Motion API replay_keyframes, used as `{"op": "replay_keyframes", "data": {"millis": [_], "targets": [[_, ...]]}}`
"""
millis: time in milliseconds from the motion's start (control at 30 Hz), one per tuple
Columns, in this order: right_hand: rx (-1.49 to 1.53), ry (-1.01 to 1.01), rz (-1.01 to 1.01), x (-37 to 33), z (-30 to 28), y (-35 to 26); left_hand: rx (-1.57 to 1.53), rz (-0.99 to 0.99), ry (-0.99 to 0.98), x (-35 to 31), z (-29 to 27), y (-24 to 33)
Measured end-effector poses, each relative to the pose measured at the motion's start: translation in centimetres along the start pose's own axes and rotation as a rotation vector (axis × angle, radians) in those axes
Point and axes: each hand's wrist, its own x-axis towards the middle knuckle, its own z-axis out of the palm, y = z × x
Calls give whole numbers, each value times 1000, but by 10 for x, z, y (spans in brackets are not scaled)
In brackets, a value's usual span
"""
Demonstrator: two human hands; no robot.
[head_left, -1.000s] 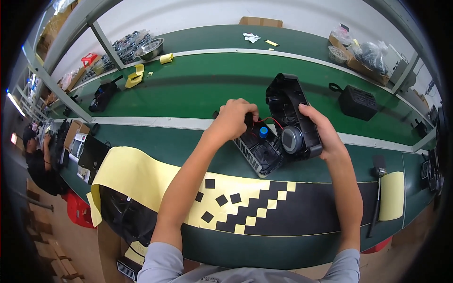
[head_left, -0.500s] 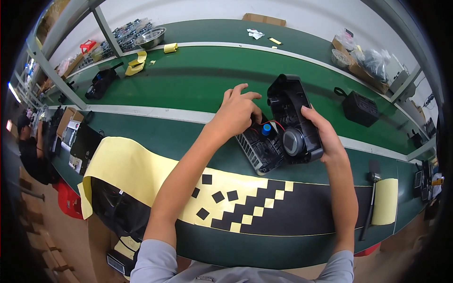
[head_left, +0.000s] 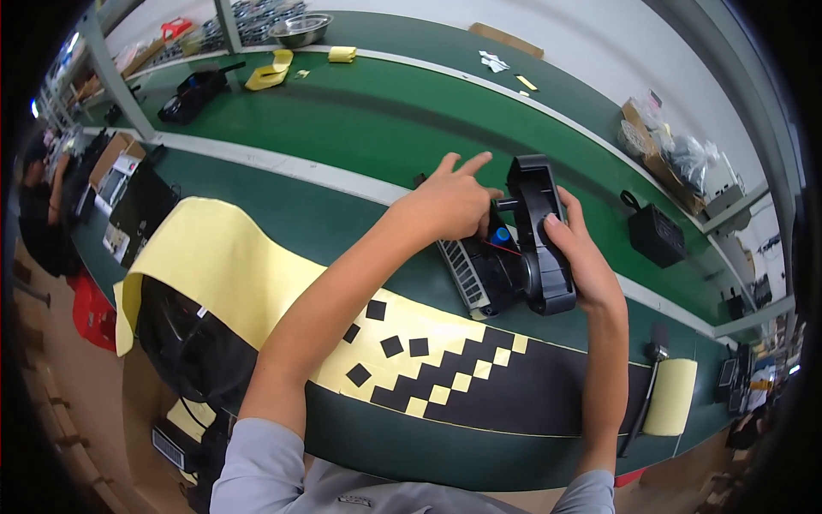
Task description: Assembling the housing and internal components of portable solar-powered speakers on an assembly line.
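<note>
My right hand [head_left: 582, 248] grips one half of a black plastic housing [head_left: 544, 257], thumb over its wall and fingers behind. This half stands on edge, its hollow side turned toward the other half. My left hand [head_left: 454, 201] is at the far end of the second black half [head_left: 497, 287], which has a pale slatted strip along its side. Some left fingers are stretched up and apart; the lower ones are hidden behind the hand. A blue round part [head_left: 501, 236] and a red wire [head_left: 503, 249] show between the halves.
Yellow-backed black foam sheet [head_left: 531, 394], with cut squares, lies before me. A yellow roll [head_left: 672, 398] and a black-handled tool [head_left: 646, 394] are at right. Beyond sit a black box-shaped device [head_left: 657, 237], another black device [head_left: 193, 92] and a metal bowl [head_left: 301, 30].
The right-hand half has turned more edge-on, hiding the round speaker-like part inside it. My left hand stays by the other half. The whole view has shifted and tilted.
</note>
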Motion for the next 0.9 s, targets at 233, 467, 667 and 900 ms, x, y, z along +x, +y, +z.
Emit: {"op": "replay_keyframes", "data": {"millis": [233, 467, 667, 900], "targets": [[-192, -23, 30, 7, 17, -12, -264, -8, 90, -7, -15, -40], [-385, -31, 67, 5, 36, -27, -388, -242, 155, -25, -32, -69], [-616, 4, 12, 11, 51, -28, -492, -226, -34, -35, -37, -73], [-968, 71, -111, 5, 65, -28, -543, -173, -197, -27, -21, -80]]}}
